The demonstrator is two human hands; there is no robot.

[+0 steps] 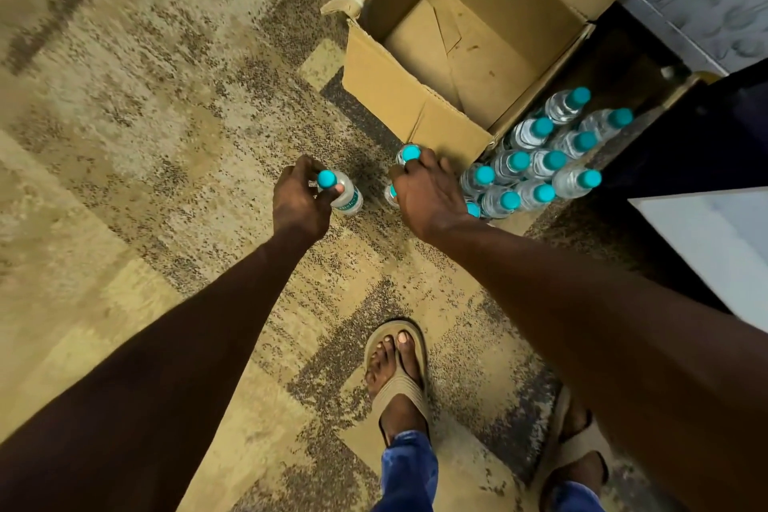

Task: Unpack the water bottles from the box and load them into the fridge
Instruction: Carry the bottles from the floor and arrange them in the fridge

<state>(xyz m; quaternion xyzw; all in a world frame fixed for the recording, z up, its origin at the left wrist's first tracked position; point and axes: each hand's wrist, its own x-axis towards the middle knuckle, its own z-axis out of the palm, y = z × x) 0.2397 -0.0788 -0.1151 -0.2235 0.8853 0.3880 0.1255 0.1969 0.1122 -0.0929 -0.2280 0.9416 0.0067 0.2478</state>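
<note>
The cardboard box looks empty. Just beside it, the left hand pinches one bottle; the right hand clutches two bottles by their necks, and that doubled grip could slip into the standing cluster.

Both bare arms are reaching forward and down, the left hand curling its fingers round a bottle neck while the right hand is lying knuckles-up, fingertips pinching another bottle cap.
</note>
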